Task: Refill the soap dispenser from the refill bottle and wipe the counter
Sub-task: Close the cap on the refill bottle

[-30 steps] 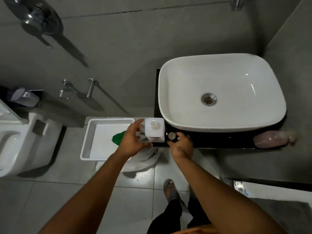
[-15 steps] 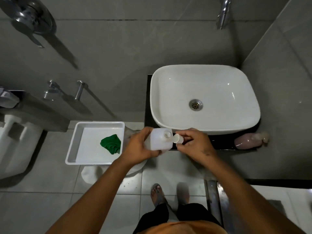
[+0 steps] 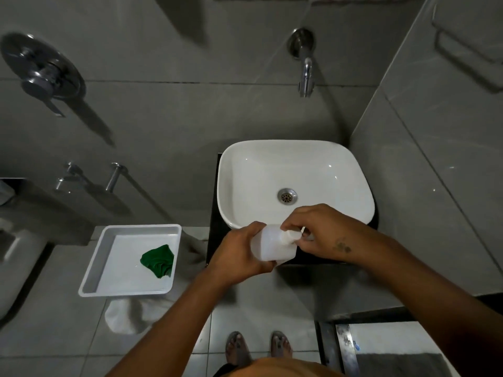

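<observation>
A white translucent refill bottle (image 3: 268, 247) is held tilted in front of the sink, just above the black counter (image 3: 215, 240). My left hand (image 3: 239, 254) is wrapped around its body. My right hand (image 3: 318, 232) pinches the small white cap (image 3: 292, 235) at the bottle's neck. A green cloth (image 3: 158, 261) lies crumpled in the white tray (image 3: 94, 270) to the left. The soap dispenser is not visible; my right hand covers the counter's right part.
The white basin (image 3: 272, 170) sits on the counter under a wall tap (image 3: 306, 74). The tray rests on a white stool (image 3: 128, 317) beside the toilet (image 3: 16, 257). My sandalled feet (image 3: 255, 346) stand on the tiled floor below.
The bottle has been lifted off the counter edge and tilted. My right hand has picked up the cap and brought it onto the neck. The view has tilted up and the pink dispenser has dropped from sight.
</observation>
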`<state>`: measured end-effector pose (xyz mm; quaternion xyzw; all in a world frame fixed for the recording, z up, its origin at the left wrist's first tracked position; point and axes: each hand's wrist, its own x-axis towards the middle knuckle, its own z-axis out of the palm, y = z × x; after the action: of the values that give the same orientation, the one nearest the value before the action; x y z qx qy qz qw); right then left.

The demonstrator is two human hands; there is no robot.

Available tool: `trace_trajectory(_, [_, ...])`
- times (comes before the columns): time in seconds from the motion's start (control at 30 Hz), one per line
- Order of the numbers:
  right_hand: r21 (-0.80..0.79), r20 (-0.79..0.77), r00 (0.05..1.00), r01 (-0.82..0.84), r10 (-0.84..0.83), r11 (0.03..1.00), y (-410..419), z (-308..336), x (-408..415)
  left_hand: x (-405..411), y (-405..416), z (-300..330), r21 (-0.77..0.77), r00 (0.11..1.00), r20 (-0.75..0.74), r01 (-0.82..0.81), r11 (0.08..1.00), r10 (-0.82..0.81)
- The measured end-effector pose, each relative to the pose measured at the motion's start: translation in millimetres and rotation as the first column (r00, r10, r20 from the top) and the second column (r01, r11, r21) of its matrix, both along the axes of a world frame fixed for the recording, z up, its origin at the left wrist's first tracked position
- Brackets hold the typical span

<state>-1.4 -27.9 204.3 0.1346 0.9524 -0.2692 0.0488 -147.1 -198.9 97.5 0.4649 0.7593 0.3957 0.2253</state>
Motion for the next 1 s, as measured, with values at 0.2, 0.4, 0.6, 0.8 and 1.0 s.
trace_trajectory(0.2, [0.016, -0.023, 1.000, -0.003, 0.004, 1.000, 10.1, 1.2, 1.3, 12.7, 4.7, -1.0, 0.056, 0.993, 0.055, -0.110, 0.992, 0.107])
trace_trajectory(0.4, [0.222, 0.015, 0.992, 0.121, -0.128, 0.967, -0.7, -10.7, -7.9, 21.9, 2.6, -10.3, 0.054, 0.977, 0.069, -0.207, 0.977, 0.204])
trace_trajectory(0.6, [0.107, -0.029, 0.983, 0.184, -0.182, 0.977, 4.1, -4.8, -4.3, 22.3, 3.6, -10.0, 0.070, 0.971, 0.098, -0.227, 0.971, 0.220])
trace_trajectory(0.8, [0.323, 0.016, 0.993, 0.106, -0.118, 0.941, 9.8, 8.5, -6.4, 18.6, 4.9, -8.5, 0.069, 0.972, 0.082, -0.228, 0.971, 0.222])
trace_trajectory(1.0, [0.272, 0.049, 0.998, 0.028, -0.043, 0.962, 15.3, 12.6, -7.5, 14.0, 4.7, -8.2, 0.065, 0.973, 0.075, -0.224, 0.972, 0.219])
